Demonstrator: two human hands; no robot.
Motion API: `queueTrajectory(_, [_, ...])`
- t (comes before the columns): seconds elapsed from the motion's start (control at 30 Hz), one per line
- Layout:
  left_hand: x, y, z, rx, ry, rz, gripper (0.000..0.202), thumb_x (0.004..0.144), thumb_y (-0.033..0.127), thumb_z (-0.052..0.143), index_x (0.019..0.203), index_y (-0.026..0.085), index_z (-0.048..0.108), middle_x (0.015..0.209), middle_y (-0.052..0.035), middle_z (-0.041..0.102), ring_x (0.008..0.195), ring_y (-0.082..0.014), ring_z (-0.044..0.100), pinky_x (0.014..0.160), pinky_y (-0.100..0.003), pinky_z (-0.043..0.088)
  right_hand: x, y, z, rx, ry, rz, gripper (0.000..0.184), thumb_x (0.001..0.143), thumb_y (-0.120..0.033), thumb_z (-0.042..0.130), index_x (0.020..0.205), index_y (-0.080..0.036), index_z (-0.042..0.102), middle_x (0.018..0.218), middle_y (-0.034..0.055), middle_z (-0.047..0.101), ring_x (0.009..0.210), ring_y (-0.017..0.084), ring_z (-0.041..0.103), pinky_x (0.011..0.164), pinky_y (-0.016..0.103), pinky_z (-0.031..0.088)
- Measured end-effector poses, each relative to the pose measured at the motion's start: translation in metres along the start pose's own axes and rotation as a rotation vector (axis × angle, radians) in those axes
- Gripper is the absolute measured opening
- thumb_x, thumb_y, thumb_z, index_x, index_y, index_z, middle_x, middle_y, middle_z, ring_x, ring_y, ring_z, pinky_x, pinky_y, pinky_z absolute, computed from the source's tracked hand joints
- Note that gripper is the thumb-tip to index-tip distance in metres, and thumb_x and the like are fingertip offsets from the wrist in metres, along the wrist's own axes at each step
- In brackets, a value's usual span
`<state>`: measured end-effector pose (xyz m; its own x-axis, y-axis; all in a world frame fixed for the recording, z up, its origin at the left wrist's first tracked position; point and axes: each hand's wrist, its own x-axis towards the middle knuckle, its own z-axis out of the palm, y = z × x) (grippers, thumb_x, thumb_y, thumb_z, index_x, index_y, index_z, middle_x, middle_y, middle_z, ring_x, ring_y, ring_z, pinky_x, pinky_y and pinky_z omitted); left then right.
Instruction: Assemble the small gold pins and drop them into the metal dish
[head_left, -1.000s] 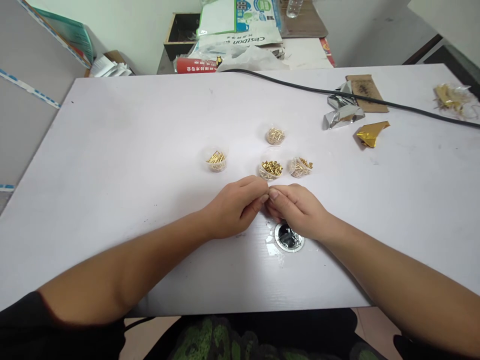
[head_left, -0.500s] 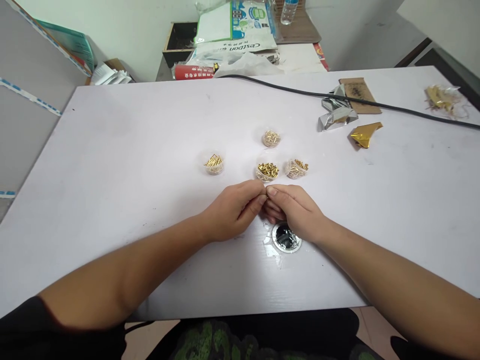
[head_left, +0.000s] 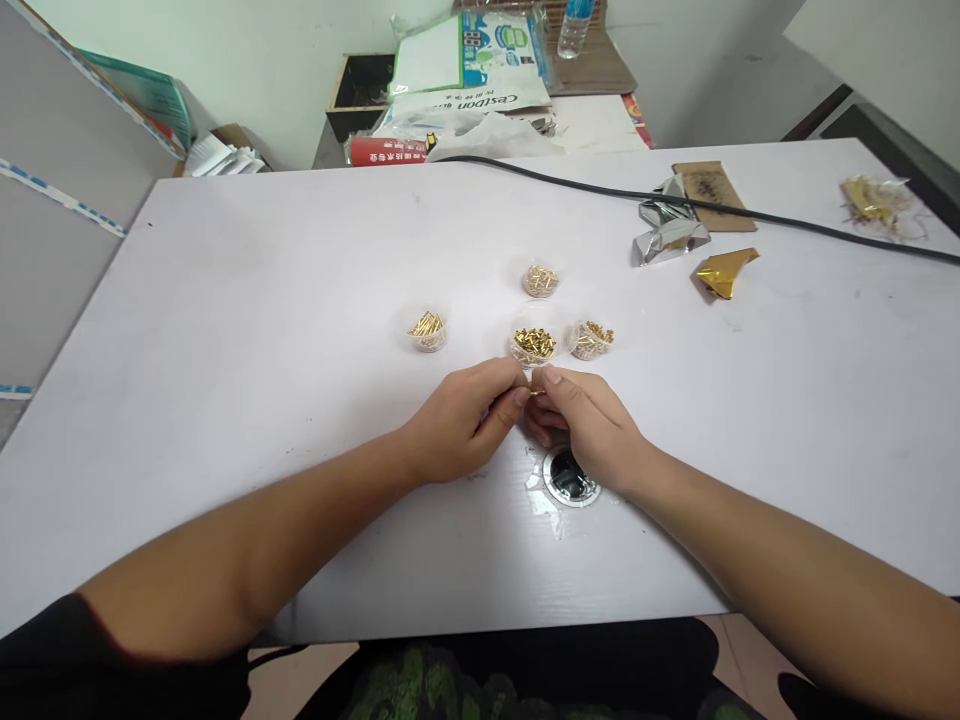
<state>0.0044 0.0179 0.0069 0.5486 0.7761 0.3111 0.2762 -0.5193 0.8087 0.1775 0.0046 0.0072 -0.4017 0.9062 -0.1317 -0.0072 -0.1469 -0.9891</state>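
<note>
My left hand (head_left: 480, 415) is closed, thumb against forefinger, with a small brass-coloured pin (head_left: 537, 393) between the fingertips. Its other end reaches my right hand (head_left: 581, 415), whose fingers are curled and pinch at the same spot. The exact shape of the pin is mostly hidden by the fingers. Just beyond the hands stands a clear cup of short brass pieces (head_left: 533, 345). A second cup of small brass parts (head_left: 590, 340) is to its right. Further back is a cup of pale gold pins (head_left: 541, 281), and a cup of longer brass pins (head_left: 427, 330) stands to the left.
Below my right hand a round cable grommet (head_left: 571, 476) is set in the white table (head_left: 247, 300). A black cable (head_left: 615, 186) crosses the back. Silver foil (head_left: 670, 240), gold foil (head_left: 726, 272), brown cardboard (head_left: 716, 197) and a plastic bag (head_left: 877, 200) lie at the right.
My right thumb has lifted and shifted slightly, so the brass pin between the fingertips now shows. My left hand has barely moved. The view has shifted slightly.
</note>
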Motion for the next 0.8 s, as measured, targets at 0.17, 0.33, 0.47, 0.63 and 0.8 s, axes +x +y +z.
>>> queueTrajectory(0.17, [-0.001, -0.002, 0.0, -0.056, 0.004, -0.035, 0.025, 0.097, 0.026, 0.041, 0.074, 0.018, 0.041, 0.063, 0.0036, 0.042, 0.056, -0.0086, 0.038, 0.055, -0.023, 0.035, 0.0, 0.003, -0.005, 0.065, -0.115, -0.06, 0.025, 0.089, -0.027, 0.038, 0.066, -0.02, 0.036, 0.056, -0.0036, 0.033, 0.053, 0.012, 0.042, 0.05, 0.027, 0.032])
queueTrajectory(0.33, [-0.002, -0.002, -0.002, -0.068, -0.003, -0.045, 0.022, 0.097, 0.025, 0.041, 0.077, 0.017, 0.045, 0.067, 0.0023, 0.047, 0.059, -0.009, 0.041, 0.058, -0.023, 0.037, 0.001, 0.002, -0.013, -0.163, -0.179, -0.166, 0.025, 0.092, -0.023, 0.034, 0.068, -0.02, 0.036, 0.058, -0.0009, 0.045, 0.055, 0.013, 0.045, 0.051, 0.027, 0.035])
queueTrajectory(0.47, [-0.001, -0.001, -0.003, -0.08, -0.01, -0.017, 0.02, 0.097, 0.023, 0.042, 0.078, 0.016, 0.047, 0.069, 0.0016, 0.049, 0.062, -0.0091, 0.043, 0.061, -0.022, 0.038, 0.003, 0.001, -0.018, -0.394, -0.212, -0.264, 0.029, 0.096, -0.027, 0.036, 0.068, -0.02, 0.036, 0.057, -0.0026, 0.042, 0.052, 0.011, 0.039, 0.05, 0.025, 0.032])
queueTrajectory(0.63, [-0.001, -0.003, -0.003, -0.089, -0.02, -0.038, 0.022, 0.097, 0.025, 0.042, 0.077, 0.017, 0.047, 0.067, 0.0018, 0.048, 0.06, -0.0097, 0.042, 0.059, -0.023, 0.038, 0.005, -0.002, -0.02, -0.477, -0.217, -0.327, 0.03, 0.097, -0.025, 0.036, 0.068, -0.019, 0.039, 0.058, -0.0028, 0.042, 0.053, 0.01, 0.039, 0.05, 0.024, 0.032])
queueTrajectory(0.8, [0.0, -0.005, -0.005, -0.117, -0.045, -0.046, 0.023, 0.098, 0.026, 0.041, 0.08, 0.016, 0.051, 0.072, -0.0006, 0.054, 0.063, -0.0102, 0.045, 0.061, -0.023, 0.039, 0.005, -0.011, -0.025, -0.576, -0.262, -0.36, 0.027, 0.098, -0.022, 0.037, 0.074, -0.017, 0.049, 0.061, -0.0029, 0.047, 0.055, 0.009, 0.045, 0.057, 0.022, 0.037])
